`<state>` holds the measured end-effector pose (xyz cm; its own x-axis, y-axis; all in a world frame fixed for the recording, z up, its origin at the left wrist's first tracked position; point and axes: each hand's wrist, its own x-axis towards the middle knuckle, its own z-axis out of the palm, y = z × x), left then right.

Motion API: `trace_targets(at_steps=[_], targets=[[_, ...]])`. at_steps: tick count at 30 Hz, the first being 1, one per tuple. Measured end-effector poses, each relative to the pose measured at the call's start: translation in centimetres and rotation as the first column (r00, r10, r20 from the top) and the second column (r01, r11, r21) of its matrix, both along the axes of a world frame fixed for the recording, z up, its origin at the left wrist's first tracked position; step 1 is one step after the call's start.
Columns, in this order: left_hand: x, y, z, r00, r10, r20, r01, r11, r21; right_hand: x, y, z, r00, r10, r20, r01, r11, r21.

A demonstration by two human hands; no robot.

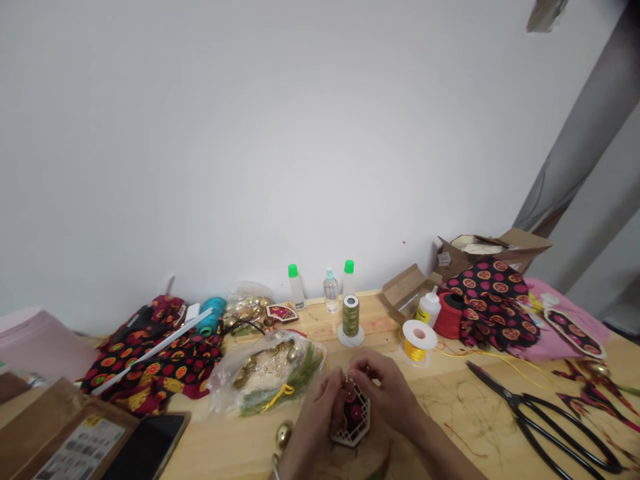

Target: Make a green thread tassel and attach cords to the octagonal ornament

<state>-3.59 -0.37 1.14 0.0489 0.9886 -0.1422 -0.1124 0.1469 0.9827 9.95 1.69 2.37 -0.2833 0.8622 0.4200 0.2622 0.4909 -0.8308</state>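
Observation:
At the front middle of the table, my left hand (323,403) and my right hand (383,383) meet at the top of a flat ornament (356,415). It has a pale lattice border around dark fabric with red patterns. Both hands are closed at its upper edge, with fingertips pinched close together. Whatever small part lies between the fingertips is too small to make out. A gold bell-like ball (284,435) lies beside my left wrist. Beyond my hands stands a spool of olive thread (351,319), and a white spool with yellow cord (416,348) is to its right.
Large black scissors (537,417) lie at the right among thread scraps. Left of my hands is a plastic bag (225,380) with gold balls and green tassels. Patterned fabric (150,360), a phone (145,448) and a cardboard box (65,433) occupy the left; bottles (331,292) line the wall.

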Motion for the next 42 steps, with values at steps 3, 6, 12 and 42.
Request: trace_targets(at_steps=[3,6,12,42], targets=[[-0.1,0.0,0.0,0.997,-0.05,-0.057,0.054,0.996,0.068,0.2,0.2,0.2,0.999,-0.046,0.01,0.045,0.999,0.02],[-0.3,-0.1,0.2,0.98,-0.046,-0.195,0.081,0.981,0.176,0.3,0.4,0.1,0.999,-0.011,0.043,0.009,0.998,0.056],[-0.9,-0.3,0.5,0.904,-0.037,-0.425,0.173,0.943,0.284,0.2,0.0,-0.2,0.99,0.068,0.125,-0.084,0.988,0.127],[-0.5,-1.3,-0.8,0.871,0.152,-0.466,0.062,0.909,0.413,-0.7,-1.4,0.2,0.998,-0.01,0.055,-0.004,0.969,0.249]])
